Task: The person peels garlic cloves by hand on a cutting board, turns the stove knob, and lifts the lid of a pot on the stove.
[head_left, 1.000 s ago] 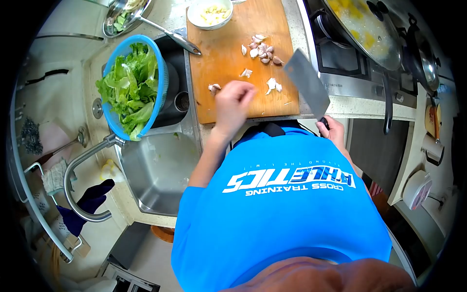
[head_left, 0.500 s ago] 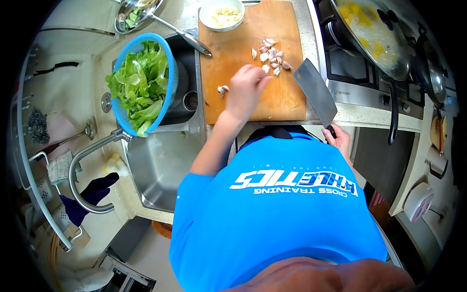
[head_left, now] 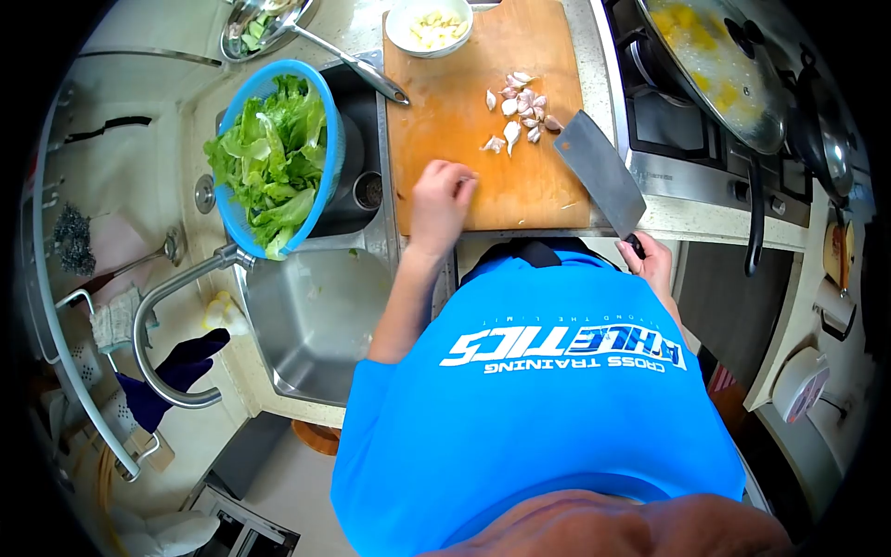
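My left hand [head_left: 440, 206] is over the left part of the wooden cutting board [head_left: 436, 111], its fingers curled together; what they hold, if anything, is hidden. In my right hand [head_left: 655, 264], at the near right corner of the board, is the black handle of a cleaver [head_left: 603, 176]. The cleaver's blade slants up and left across the board's right edge. Several garlic cloves [head_left: 529, 107] lie in a cluster toward the board's right side. Closer to me are a pale clove [head_left: 511, 136] and a small whitish piece [head_left: 494, 144]. A white bowl [head_left: 428, 26] with pale yellow pieces stands on the board's far left corner.
A blue basket [head_left: 331, 139] of green leaves stands at the sink [head_left: 320, 316], near the curved faucet [head_left: 139, 339]. A metal ladle [head_left: 348, 60] reaches to the board's left edge. At the right, a lidded pan [head_left: 719, 74] with a long black handle sits on the stove [head_left: 691, 176].
My left hand moved right to the cloves, then back left and nearer to me. The small garlic piece at the board's left is now out of sight. The cleaver stays in my right hand.
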Available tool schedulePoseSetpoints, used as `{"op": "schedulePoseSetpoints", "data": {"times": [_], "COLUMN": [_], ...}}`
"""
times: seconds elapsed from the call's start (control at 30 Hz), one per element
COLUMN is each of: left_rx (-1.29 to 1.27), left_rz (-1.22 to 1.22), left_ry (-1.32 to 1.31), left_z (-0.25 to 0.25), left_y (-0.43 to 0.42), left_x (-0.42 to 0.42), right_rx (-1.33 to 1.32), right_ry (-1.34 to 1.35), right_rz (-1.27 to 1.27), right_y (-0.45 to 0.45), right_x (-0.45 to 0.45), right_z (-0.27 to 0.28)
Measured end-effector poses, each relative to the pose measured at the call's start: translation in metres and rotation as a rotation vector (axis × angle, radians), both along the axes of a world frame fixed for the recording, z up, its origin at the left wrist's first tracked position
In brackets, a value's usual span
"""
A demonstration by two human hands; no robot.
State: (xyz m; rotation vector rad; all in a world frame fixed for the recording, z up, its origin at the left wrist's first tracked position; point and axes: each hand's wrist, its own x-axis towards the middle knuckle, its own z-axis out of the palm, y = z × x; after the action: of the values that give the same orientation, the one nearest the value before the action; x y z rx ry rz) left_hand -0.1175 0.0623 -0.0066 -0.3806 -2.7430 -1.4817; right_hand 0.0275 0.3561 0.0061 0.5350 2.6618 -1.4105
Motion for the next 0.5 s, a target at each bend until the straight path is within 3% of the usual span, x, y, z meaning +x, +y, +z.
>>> {"op": "schedulePoseSetpoints", "data": {"times": [0.13, 0.27, 0.33, 0.47, 0.5], "left_rx": [0.033, 0.222, 0.247, 0.697, 0.778], "left_rz": [-0.227, -0.222, -0.191, 0.121, 0.138], "left_ry": [0.095, 0.06, 0.095, -0.456, -0.438], "left_z": [-0.01, -0.01, -0.008, 0.009, 0.013], "left_y": [0.05, 0.069, 0.058, 0.028, 0.021], "left_x": [0.011, 0.007, 0.002, -0.003, -0.003], "right_rx": [0.022, -0.033, 0.064, 0.169, 0.187], "right_ry": [-0.029, -0.057, -0.027, -0.003, 0.097], "right_rz": [-0.021, -0.083, -0.025, 0.035, 0.083], "right_y": [0.004, 0.004, 0.003, 0.003, 0.003], "right_x": [0.007, 0.008, 0.008, 0.006, 0.005], "right_z": [-0.006, -0.005, 0.001, 0.006, 0.009]}}
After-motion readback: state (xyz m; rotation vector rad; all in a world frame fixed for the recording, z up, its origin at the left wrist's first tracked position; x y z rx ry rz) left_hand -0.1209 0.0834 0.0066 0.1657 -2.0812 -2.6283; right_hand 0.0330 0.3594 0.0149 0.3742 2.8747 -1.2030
